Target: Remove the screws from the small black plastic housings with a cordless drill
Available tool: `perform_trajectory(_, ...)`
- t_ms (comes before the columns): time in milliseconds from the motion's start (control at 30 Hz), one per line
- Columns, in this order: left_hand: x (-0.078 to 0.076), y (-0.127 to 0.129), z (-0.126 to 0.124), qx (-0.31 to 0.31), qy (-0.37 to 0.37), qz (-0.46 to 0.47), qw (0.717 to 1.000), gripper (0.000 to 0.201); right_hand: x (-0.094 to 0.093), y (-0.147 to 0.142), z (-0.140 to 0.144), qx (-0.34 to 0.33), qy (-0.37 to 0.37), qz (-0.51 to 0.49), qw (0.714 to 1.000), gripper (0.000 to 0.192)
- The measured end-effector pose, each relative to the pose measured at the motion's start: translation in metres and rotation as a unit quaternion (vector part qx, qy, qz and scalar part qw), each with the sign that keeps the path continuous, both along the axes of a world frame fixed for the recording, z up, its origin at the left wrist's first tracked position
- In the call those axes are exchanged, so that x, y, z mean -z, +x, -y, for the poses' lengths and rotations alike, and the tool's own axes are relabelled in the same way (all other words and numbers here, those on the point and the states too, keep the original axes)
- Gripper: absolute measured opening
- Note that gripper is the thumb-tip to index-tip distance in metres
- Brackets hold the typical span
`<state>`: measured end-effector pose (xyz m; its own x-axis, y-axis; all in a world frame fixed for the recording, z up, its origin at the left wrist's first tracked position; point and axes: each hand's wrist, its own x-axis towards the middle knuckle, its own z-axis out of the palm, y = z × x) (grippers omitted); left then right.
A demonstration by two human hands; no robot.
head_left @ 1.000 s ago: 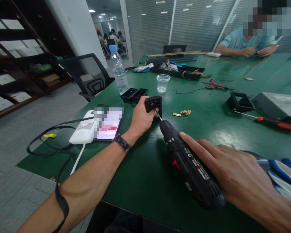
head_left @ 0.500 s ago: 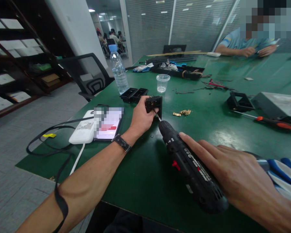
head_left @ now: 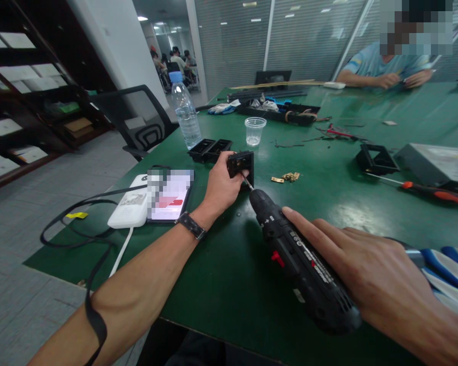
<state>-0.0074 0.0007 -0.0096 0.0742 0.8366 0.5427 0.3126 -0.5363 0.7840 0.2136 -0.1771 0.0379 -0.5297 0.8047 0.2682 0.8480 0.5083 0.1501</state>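
My left hand [head_left: 220,185] grips a small black plastic housing [head_left: 241,163], held upright on the green table [head_left: 328,193]. My right hand [head_left: 359,269] holds a black cordless screwdriver [head_left: 297,259], index finger laid along its body. The tool's thin bit [head_left: 246,182] points into the lower face of the housing. A few small brass parts [head_left: 288,177] lie just right of the housing.
A phone [head_left: 170,195] on a white power bank [head_left: 132,208] lies left of my wrist, with cables hanging off the edge. Behind are two black trays [head_left: 209,148], a water bottle [head_left: 184,113] and a plastic cup [head_left: 255,130]. A red-handled screwdriver [head_left: 423,190], black frame [head_left: 377,160] and grey box [head_left: 438,163] sit right. A person works at the far end.
The screwdriver and my right hand have shifted slightly; the bit stays at the housing. My left hand has kept its hold.
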Motion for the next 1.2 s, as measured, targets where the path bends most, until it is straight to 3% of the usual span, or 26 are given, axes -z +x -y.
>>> perform_trajectory(700,0.0000,0.0009,-0.0001,0.010,-0.005,0.015,1.000,0.036,0.0015,0.0022,0.0010,0.005,-0.001,-0.006,1.000,0.088)
perform_trajectory(1200,-0.0007,0.0004,0.0004,-0.006,0.003,-0.019,1.000,0.037,0.0040,0.0020,0.0015,0.003,-0.011,0.002,1.000,0.099)
